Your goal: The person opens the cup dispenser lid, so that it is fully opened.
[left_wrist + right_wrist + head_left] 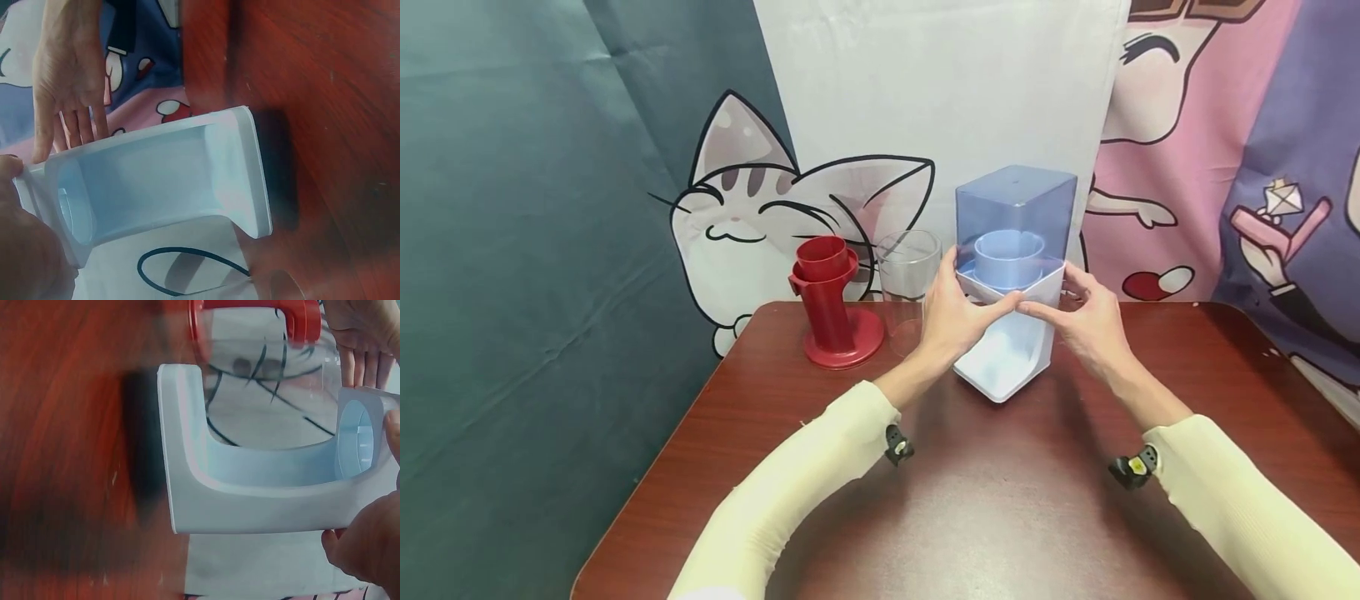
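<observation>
Cream sleeves (805,467) up front, then the blue-topped box (1011,258), upright toward the surface (985,500)'s far end. Left hand (958,317) and right hand (1090,321) both grip it, fingers partly open around its sides. Clear cup (910,287) just left, then red stand (829,321).

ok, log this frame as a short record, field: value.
held: white stand, upright
on top: translucent blue cover
under cover: round open-topped part
left grip: holds left side near cover's lower edge, thumb in front
right grip: same, right side
left of stand: clear cylinder, then red holder
surface: brown table
unclear: whether stand touches table
</observation>
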{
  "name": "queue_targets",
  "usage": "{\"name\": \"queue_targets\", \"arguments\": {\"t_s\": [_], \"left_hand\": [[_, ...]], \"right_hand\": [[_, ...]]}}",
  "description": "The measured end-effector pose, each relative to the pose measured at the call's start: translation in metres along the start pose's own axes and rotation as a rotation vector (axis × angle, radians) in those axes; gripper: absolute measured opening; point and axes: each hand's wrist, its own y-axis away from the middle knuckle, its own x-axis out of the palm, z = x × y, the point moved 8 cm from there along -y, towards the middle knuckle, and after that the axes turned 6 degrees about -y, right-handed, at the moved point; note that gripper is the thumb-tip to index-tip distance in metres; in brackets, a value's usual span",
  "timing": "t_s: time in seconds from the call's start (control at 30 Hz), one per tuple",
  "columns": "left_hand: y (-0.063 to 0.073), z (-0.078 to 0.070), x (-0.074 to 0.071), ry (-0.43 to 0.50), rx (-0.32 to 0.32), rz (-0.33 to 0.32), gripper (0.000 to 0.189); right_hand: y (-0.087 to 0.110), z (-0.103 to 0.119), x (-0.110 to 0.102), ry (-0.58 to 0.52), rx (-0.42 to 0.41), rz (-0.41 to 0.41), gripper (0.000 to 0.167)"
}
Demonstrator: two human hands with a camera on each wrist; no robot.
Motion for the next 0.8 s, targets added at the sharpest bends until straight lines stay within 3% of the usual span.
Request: {"name": "queue_targets", "arguments": {"t_s": [0.17, 0.47, 0.8], "left_hand": [[0.013, 0.009, -0.013, 0.069, -0.051, 0.054, 0.107], [0.036, 0.018, -0.035, 0.249, -0.047, 0.139, 0.103], [0.057, 0.025, -0.058, 0.308, -0.037, 0.199, 0.101]], "right_hand": [[0.012, 0.007, 0.007, -0.04, -0.03, -0.007, 0.075], [0.033, 0.013, 0.02, -0.088, -0.037, 0.003, 0.066], [0.057, 0.023, 0.033, -0.185, 0.028, 0.054, 0.065]]}}
